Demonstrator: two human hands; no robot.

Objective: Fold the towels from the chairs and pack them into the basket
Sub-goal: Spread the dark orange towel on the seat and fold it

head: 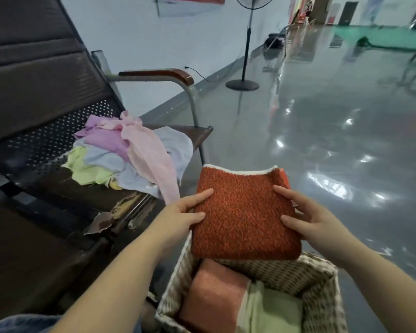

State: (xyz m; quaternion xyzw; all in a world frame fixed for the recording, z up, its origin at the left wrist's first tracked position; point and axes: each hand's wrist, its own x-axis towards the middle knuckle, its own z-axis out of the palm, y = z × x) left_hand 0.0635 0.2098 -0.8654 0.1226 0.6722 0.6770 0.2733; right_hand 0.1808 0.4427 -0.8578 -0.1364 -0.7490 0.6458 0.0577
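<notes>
A folded orange towel with a white edge is held level above the woven basket. My left hand grips its left side, thumb on top and fingers underneath. My right hand grips its right side the same way. Inside the basket lie a folded salmon-pink towel and a folded light green towel, side by side. A loose pile of towels in pink, purple, pale blue and yellow-green lies on the seat of the dark metal chair to the left.
The chair has a wooden armrest and torn padding at its front edge. A standing fan rises from the glossy grey floor behind. Its cable trails toward the wall.
</notes>
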